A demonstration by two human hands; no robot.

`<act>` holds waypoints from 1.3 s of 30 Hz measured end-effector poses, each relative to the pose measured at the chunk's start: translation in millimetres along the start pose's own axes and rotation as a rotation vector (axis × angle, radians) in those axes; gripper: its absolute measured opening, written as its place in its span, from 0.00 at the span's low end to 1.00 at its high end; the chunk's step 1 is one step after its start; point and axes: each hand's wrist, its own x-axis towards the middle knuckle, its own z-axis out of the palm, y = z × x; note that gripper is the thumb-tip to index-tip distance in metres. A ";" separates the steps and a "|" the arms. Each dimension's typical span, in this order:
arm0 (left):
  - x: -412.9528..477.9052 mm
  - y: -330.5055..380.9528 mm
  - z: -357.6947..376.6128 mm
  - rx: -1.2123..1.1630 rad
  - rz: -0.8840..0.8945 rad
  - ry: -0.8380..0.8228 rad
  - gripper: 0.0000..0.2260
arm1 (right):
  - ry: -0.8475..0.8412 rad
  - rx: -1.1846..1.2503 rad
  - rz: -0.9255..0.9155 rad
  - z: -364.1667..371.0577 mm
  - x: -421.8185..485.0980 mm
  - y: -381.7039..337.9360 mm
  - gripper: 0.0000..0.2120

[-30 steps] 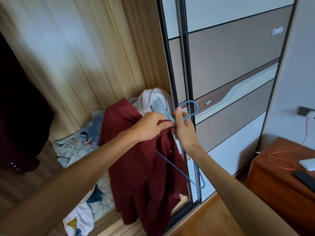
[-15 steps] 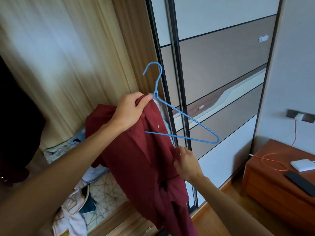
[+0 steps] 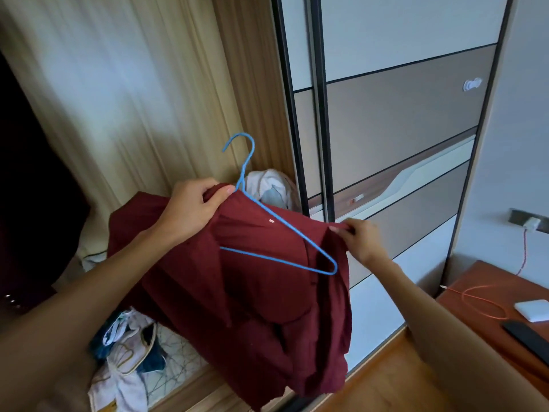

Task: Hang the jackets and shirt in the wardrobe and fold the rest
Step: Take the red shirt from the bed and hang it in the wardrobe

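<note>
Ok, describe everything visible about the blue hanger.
Thin blue wire hanger, hook up, tilted, right corner lower. Its left side is hidden inside the maroon shirt; right arm and bottom bar lie exposed on the fabric. The left hand grips the collar at its neck; the right hand pinches only shirt.

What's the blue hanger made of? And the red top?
The blue hanger looks like thin metal wire with a smooth blue coating, perhaps plastic: it is very slim and slightly glossy. The red top looks like soft, matte woven cloth, maybe cotton: it droops and creases where the left hand and right hand hold it.
</note>
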 end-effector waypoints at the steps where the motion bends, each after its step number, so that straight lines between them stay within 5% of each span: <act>1: -2.7 -3.2 2.4 0.027 -0.004 -0.002 0.17 | 0.016 -0.012 -0.001 -8.8 8.5 -4.8 0.15; 11: -7.3 -13.6 11.7 0.278 0.087 0.022 0.17 | 0.198 -0.043 -0.149 -78.3 43.8 -62.3 0.06; 22: -10.1 0.5 22.2 0.250 -0.076 0.174 0.18 | 0.047 0.136 -0.129 -53.8 17.1 -100.7 0.09; 30: -4.9 26.7 48.1 -0.095 -0.346 0.222 0.20 | -0.048 0.112 -0.514 14.9 -32.6 -158.4 0.05; 39: -16.5 39.4 36.9 -0.482 -0.475 0.071 0.18 | -0.281 0.022 -0.520 33.0 -41.2 -156.6 0.17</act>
